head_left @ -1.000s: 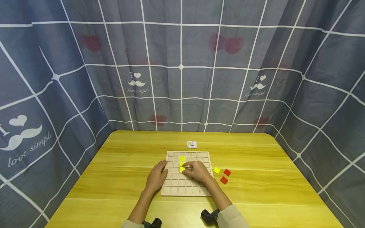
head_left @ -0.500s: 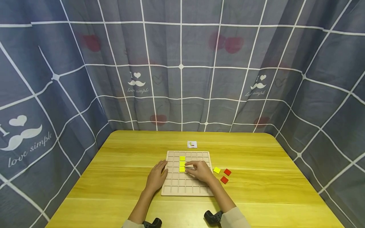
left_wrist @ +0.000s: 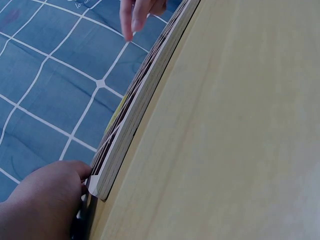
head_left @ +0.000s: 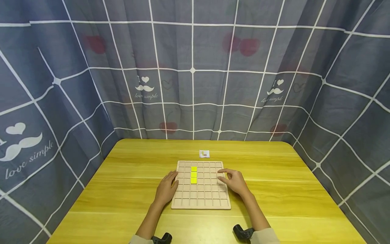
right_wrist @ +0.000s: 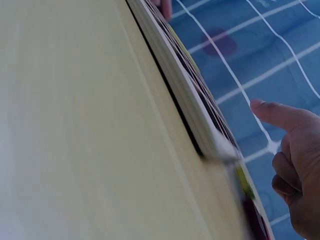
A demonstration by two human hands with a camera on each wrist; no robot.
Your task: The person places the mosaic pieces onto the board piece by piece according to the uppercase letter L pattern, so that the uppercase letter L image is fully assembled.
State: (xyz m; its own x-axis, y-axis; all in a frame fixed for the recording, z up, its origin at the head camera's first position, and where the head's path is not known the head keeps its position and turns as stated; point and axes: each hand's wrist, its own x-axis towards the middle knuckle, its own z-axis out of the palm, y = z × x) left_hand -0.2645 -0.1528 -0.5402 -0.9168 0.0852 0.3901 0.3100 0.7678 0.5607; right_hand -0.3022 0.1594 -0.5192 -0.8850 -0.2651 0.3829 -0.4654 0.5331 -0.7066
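Observation:
The pale wooden grid board lies flat on the table, with a column of three yellow square tiles in its cells. My left hand rests along the board's left edge, its thumb and fingertips touching the rim. In the left wrist view, the left fingers are right at the board's corner. Over the board's right edge hovers my right hand, thumb and index finger apart with nothing between them. A loose yellow tile and a dark red tile show beyond the board's corner; the right hand mostly hides them in the head view.
A small printed grid card lies behind the board. Around it stretches the yellow wood-grain table, with a blue-grey checked curtain behind and at both sides. Black devices sit at both wrists.
My right hand has lifted away from the yellow column and moved right, to the board's right edge and over the loose tiles. The left hand stays at the left edge.

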